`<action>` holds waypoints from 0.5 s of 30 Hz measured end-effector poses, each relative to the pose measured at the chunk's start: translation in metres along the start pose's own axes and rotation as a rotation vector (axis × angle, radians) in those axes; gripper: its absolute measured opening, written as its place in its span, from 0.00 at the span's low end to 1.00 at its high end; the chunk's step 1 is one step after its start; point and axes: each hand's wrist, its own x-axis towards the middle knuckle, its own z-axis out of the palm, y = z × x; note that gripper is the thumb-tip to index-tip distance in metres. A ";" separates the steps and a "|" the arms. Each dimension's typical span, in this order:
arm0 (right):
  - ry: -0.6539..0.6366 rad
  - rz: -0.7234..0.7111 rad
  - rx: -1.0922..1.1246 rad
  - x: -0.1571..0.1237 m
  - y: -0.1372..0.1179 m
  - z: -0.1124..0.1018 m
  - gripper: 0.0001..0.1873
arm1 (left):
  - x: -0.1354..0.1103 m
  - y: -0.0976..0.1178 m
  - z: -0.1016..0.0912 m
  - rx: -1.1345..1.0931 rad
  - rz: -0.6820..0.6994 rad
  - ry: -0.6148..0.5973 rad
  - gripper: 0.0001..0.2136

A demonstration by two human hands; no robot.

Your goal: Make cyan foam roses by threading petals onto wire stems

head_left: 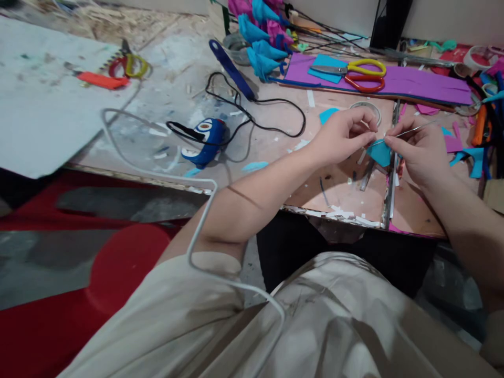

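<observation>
My left hand (pixel 344 135) is closed in a pinch at the upper left edge of a small blue piece (pixel 380 154), which looks like foam sheet or paper. Thumb and finger of my right hand (pixel 423 149) pinch a thin metal wire (pixel 412 130) whose end lies against that piece. Both hands are close together over the table's right part. A tape roll (pixel 378 111) lies just behind my left fingers, partly hidden. Yellow-and-red scissors (pixel 364 74) rest beyond the hands on a purple sheet (pixel 417 86) with a blue square (pixel 325 67).
Blue and pink folded flowers (pixel 263 58) on dark stems lie at the back. A blue shark-like case (pixel 205 142) with a black cord sits left of my arm. Orange cutter (pixel 103 80) and pliers (pixel 136 66) lie farther left. A white cable (pixel 214 184) crosses my left arm.
</observation>
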 end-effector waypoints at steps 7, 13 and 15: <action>-0.022 0.019 -0.015 -0.003 0.003 0.000 0.27 | 0.001 0.000 0.000 0.024 0.006 -0.005 0.12; -0.041 0.010 0.004 -0.005 0.003 0.002 0.28 | 0.006 -0.011 -0.003 -0.041 -0.031 -0.046 0.14; -0.037 0.007 -0.003 -0.004 0.002 0.001 0.29 | 0.006 -0.012 -0.005 -0.063 -0.048 -0.081 0.15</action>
